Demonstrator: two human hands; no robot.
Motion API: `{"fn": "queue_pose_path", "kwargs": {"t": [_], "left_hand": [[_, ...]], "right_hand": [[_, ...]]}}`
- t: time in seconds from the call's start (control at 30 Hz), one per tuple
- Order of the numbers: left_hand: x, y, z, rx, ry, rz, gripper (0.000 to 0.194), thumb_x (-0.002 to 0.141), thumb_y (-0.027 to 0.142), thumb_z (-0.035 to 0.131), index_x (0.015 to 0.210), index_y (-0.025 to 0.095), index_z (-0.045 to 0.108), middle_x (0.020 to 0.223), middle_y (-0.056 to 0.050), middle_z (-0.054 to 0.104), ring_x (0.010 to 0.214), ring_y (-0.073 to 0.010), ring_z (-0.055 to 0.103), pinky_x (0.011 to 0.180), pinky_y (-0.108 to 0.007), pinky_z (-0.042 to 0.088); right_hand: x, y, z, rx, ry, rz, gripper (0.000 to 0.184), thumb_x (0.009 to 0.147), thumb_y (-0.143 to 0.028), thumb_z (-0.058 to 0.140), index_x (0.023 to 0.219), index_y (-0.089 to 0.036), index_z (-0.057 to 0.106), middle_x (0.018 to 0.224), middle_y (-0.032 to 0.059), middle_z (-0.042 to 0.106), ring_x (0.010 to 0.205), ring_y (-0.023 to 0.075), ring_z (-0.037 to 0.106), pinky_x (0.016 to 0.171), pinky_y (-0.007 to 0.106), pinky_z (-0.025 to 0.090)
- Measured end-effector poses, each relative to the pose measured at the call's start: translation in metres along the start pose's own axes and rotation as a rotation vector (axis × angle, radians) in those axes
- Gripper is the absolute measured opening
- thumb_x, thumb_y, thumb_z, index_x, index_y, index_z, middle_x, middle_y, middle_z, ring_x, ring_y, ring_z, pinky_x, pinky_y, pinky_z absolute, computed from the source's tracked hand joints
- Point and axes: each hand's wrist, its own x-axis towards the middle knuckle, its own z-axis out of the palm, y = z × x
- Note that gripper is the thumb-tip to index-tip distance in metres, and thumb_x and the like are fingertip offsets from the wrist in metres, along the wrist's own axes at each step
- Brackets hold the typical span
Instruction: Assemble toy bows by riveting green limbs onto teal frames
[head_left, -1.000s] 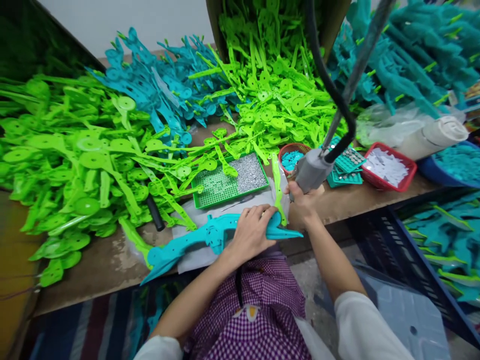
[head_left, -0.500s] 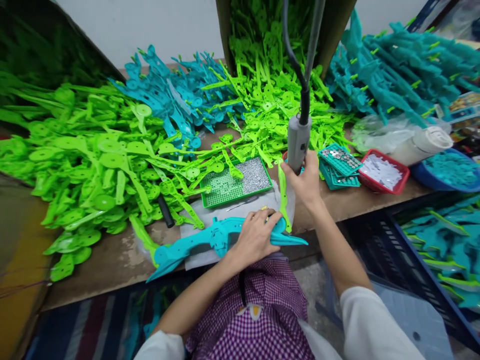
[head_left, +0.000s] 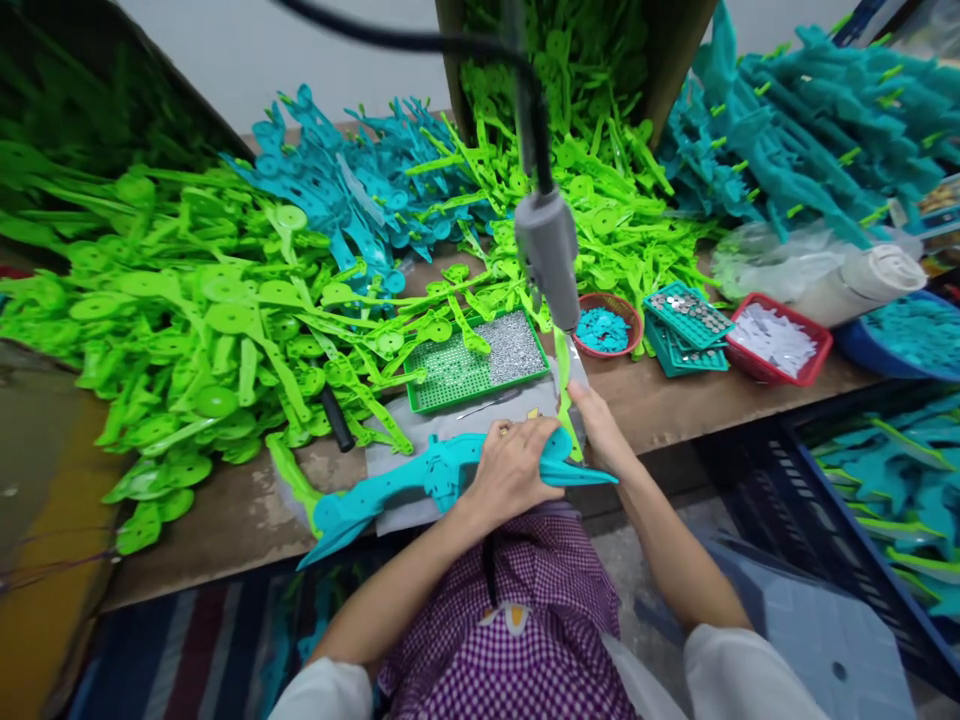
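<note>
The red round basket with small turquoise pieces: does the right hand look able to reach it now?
Probably yes: only bare brown tabletop seems to lie between the right hand and the red round basket.

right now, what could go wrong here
The blue part pokes past the edge of the table, so it could tip if the left hand slackens. The grey driver hangs close to the right hand and might knock it. Green pieces overlap the green tray; a nudge could scatter its metal bits.
</note>
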Motion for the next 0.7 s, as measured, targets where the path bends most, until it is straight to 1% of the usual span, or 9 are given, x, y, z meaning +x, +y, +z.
{"fn": "queue_pose_path", "kwargs": {"t": [0.13,0.23,0.3,0.4,0.47,0.57,0.63,0.67,0.7], "left_hand": [[0.001,0.0,-0.008,0.033,-0.094,-0.077,0.092,0.063,0.05,0.076,0.137,0.013,0.036,0.122,-0.018,0.061,0.108,-0.0336,0.058,0.099,-0.048,0.033],[0.013,-0.011,-0.023,-0.076,-0.27,-0.064,0.092,0.065,0.067,0.068,0.135,0.014,0.041,0.125,-0.018,0.059,0.112,-0.0345,0.055,0.096,-0.045,0.036],[0.026,-0.025,-0.031,-0.254,-0.469,-0.054,0.077,0.074,0.07,0.056,0.129,0.016,0.05,0.122,-0.013,0.062,0.107,-0.03,0.058,0.089,-0.038,0.041],[0.044,-0.048,-0.034,-0.549,-0.771,-0.095,0.058,0.083,0.067,0.046,0.105,0.016,0.064,0.1,-0.006,0.068,0.085,-0.0197,0.06,0.073,-0.028,0.043],[0.05,-0.057,-0.03,-0.686,-0.839,-0.145,0.055,0.08,0.066,0.052,0.093,0.015,0.066,0.085,-0.003,0.066,0.072,-0.0151,0.055,0.064,-0.025,0.039],[0.05,-0.057,-0.019,-0.768,-0.769,-0.195,0.053,0.077,0.066,0.057,0.084,0.014,0.066,0.071,0.0,0.059,0.062,-0.0112,0.046,0.057,-0.024,0.032],[0.049,-0.055,-0.011,-0.757,-0.734,-0.203,0.051,0.075,0.065,0.06,0.079,0.014,0.066,0.068,0.001,0.057,0.06,-0.0107,0.044,0.056,-0.024,0.031],[0.048,-0.053,-0.008,-0.752,-0.733,-0.203,0.051,0.074,0.065,0.061,0.077,0.015,0.066,0.067,0.001,0.056,0.06,-0.0107,0.043,0.056,-0.024,0.031],[0.048,-0.053,-0.005,-0.749,-0.736,-0.203,0.05,0.074,0.065,0.061,0.076,0.015,0.066,0.065,0.001,0.056,0.059,-0.0107,0.043,0.056,-0.024,0.031]], "right_hand": [[-0.003,-0.007,-0.007,-0.116,-0.041,0.062,0.049,0.079,-0.064,0.055,0.097,-0.019,0.059,0.061,-0.0045,0.055,0.048,0.0101,0.046,0.045,0.022,0.038],[-0.007,-0.004,-0.006,-0.153,-0.033,0.082,0.05,0.08,-0.066,0.052,0.103,-0.022,0.058,0.066,-0.0035,0.057,0.048,0.01,0.045,0.043,0.022,0.036],[-0.008,0.003,-0.003,-0.15,-0.04,0.08,0.051,0.079,-0.067,0.05,0.104,-0.023,0.058,0.068,-0.0026,0.058,0.05,0.0113,0.047,0.045,0.024,0.039],[-0.008,0.01,-0.006,-0.205,-0.104,0.074,0.052,0.08,-0.069,0.047,0.103,-0.024,0.059,0.069,-0.0014,0.06,0.054,0.0144,0.05,0.05,0.027,0.043],[-0.005,0.006,-0.012,-0.355,-0.14,0.038,0.051,0.08,-0.069,0.046,0.097,-0.023,0.061,0.071,0.0008,0.062,0.061,0.0176,0.055,0.058,0.031,0.047],[0.006,-0.019,-0.013,-0.558,0.067,-0.189,0.052,0.08,-0.066,0.049,0.099,-0.019,0.062,0.092,0.0085,0.066,0.084,0.0238,0.06,0.08,0.041,0.048],[0.021,-0.046,0.003,-0.536,0.226,-0.437,0.056,0.079,-0.063,0.055,0.114,-0.02,0.057,0.116,0.0127,0.06,0.105,0.026,0.056,0.093,0.045,0.044],[0.031,-0.061,0.017,-0.493,0.229,-0.555,0.06,0.078,-0.062,0.058,0.122,-0.022,0.052,0.125,0.0123,0.055,0.114,0.0259,0.052,0.097,0.045,0.042],[0.042,-0.074,0.035,-0.462,0.16,-0.638,0.065,0.075,-0.061,0.061,0.127,-0.024,0.049,0.13,0.0107,0.052,0.119,0.0255,0.049,0.1,0.045,0.04]]}}
